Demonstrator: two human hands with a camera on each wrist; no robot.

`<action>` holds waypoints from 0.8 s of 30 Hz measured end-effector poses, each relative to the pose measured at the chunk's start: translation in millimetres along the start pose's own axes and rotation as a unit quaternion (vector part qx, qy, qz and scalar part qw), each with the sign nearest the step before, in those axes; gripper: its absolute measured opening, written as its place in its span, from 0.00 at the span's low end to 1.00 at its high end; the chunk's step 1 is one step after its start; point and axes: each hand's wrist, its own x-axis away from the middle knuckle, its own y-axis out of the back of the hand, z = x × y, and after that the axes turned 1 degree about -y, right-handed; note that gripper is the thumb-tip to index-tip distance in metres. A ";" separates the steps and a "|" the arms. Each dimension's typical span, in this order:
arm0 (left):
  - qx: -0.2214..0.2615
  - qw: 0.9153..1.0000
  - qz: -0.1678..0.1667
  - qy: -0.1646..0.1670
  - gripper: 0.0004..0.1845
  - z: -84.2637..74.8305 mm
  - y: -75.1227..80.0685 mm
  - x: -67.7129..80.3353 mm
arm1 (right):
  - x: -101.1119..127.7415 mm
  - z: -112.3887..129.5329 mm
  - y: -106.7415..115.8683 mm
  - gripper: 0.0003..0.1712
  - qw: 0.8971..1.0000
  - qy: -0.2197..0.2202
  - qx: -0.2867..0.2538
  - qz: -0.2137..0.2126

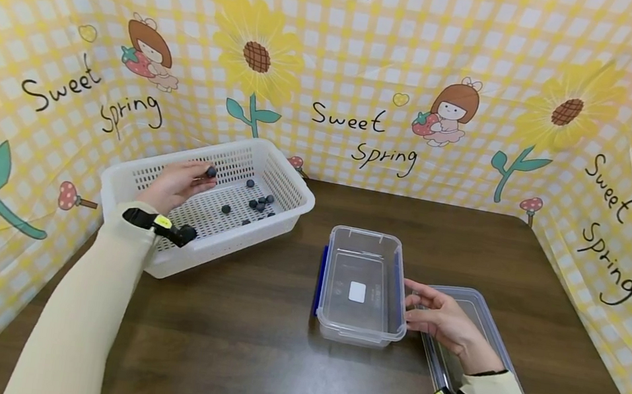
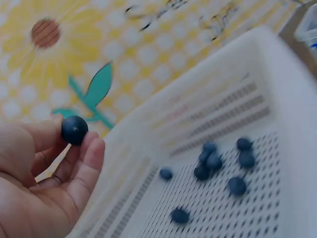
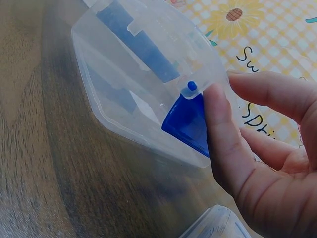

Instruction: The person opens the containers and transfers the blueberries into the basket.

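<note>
My left hand [image 1: 177, 182] is over the white perforated basket [image 1: 283, 219] and pinches one blueberry [image 2: 75, 130] between thumb and fingers. Below it, several loose blueberries [image 1: 257, 205] lie scattered on the basket floor. On the table stands a clear plastic container [image 1: 355, 332], upright and uncovered, with a white label in its base. My right hand [image 1: 443, 320] is at the container's right side, its loosely extended fingers [image 3: 223, 134] touching the wall beside a hanging blue latch [image 3: 185, 121].
A clear lid [image 1: 472, 304] lies flat on the dark wooden table [image 1: 224, 345], partly under my right hand and forearm. Another blue latch [image 1: 320, 281] hangs on the container's left side. A yellow checked cloth [image 1: 358, 56] with printed flowers hangs around the table's back and sides.
</note>
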 end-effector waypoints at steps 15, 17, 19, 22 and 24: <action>0.067 0.995 -0.051 0.053 0.08 -0.3 29.8 0.9 | 0.1 2.0 -1.2 0.42 1.000 -0.006 -0.004 -0.002; 0.075 0.995 -0.045 0.056 0.06 -0.3 30.8 2.2 | 0.1 2.0 -1.2 0.42 1.000 -0.007 -0.004 -0.003; 0.077 0.994 -0.040 0.059 0.06 0.1 31.2 3.2 | 0.0 1.9 -1.2 0.43 1.000 -0.007 -0.005 -0.005; 0.060 0.996 -0.032 0.065 0.16 -0.7 28.0 4.6 | 0.0 1.9 -1.5 0.43 1.000 -0.007 -0.004 -0.006; 0.034 0.997 -0.009 0.065 0.25 -2.5 22.1 7.0 | 0.2 2.3 -1.7 0.43 1.000 -0.008 -0.002 -0.004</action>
